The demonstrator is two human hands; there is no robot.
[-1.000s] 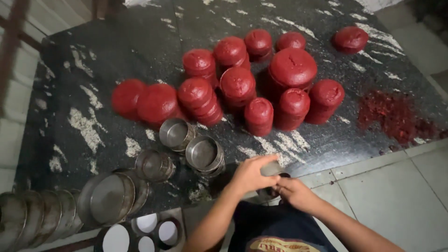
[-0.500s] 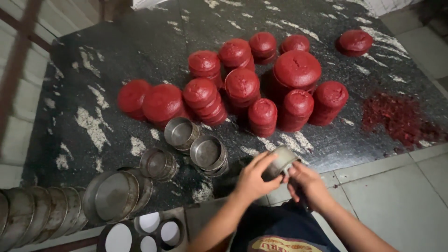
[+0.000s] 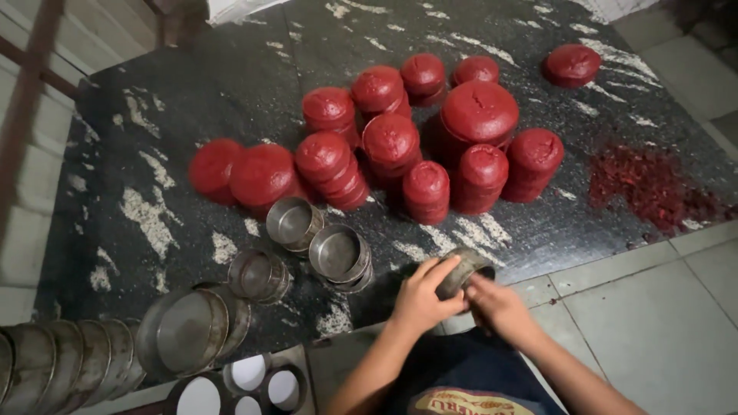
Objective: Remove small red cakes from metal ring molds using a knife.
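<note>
My left hand wraps around a small round metal tin held tilted over the front edge of a dark speckled stone slab. My right hand is at the tin's lower right side, fingers against its rim. Whether the tin holds anything is hidden. Beyond the hands stands a cluster of several red moulded cakes, some stacked, with one large red cake in the middle.
Empty metal tins lie on the slab left of my hands, with larger tins and a row of nested ones at the lower left. Loose red powder is spread at right. Grey floor tiles lie right.
Both hands lifted the tin from near my lap up to the slab's front edge and turned it. The view has shifted slightly closer.
</note>
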